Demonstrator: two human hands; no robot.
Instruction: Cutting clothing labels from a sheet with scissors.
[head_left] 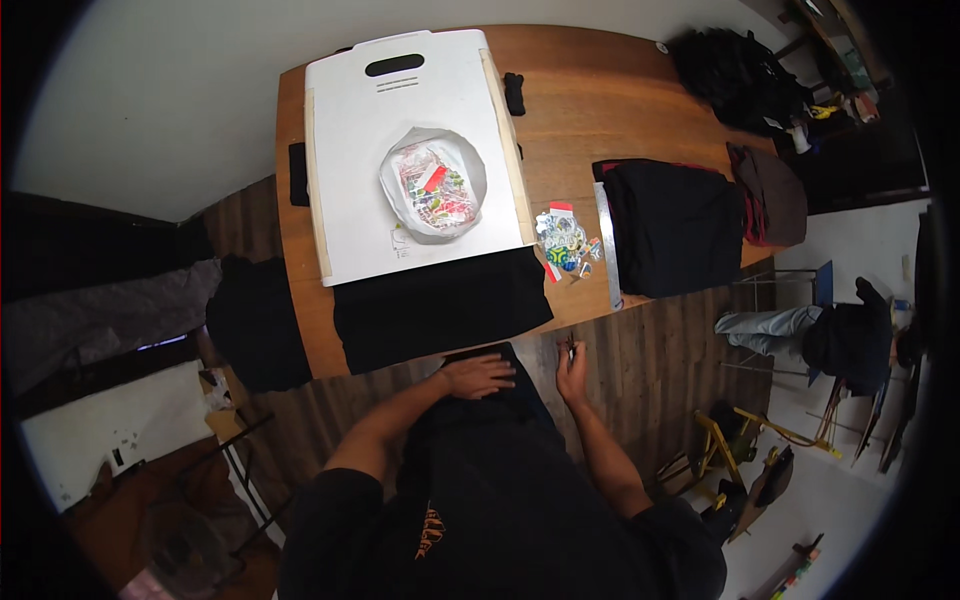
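My left hand [480, 376] lies flat, fingers stretched, on dark cloth [492, 352] over my lap, just off the table's near edge. To its right, my right hand [572, 372] is closed around a small, thin dark object [571, 347] whose kind I cannot make out. A black fabric piece [440, 310] lies at the table edge ahead of my hands, its far part under a white board [345, 180] with a handle slot. On the board sits an open white plastic bag [472, 165] of colourful printed pieces. Several loose stickers [562, 240] lie right of the board.
A metal ruler [608, 250] lies beside folded black garments [672, 230] on the wooden table [580, 100]. Farther right are a brown garment [768, 195] and a black bag [735, 75]. Dark cloth [255, 325] hangs at the left. A person [845, 335] is at the right.
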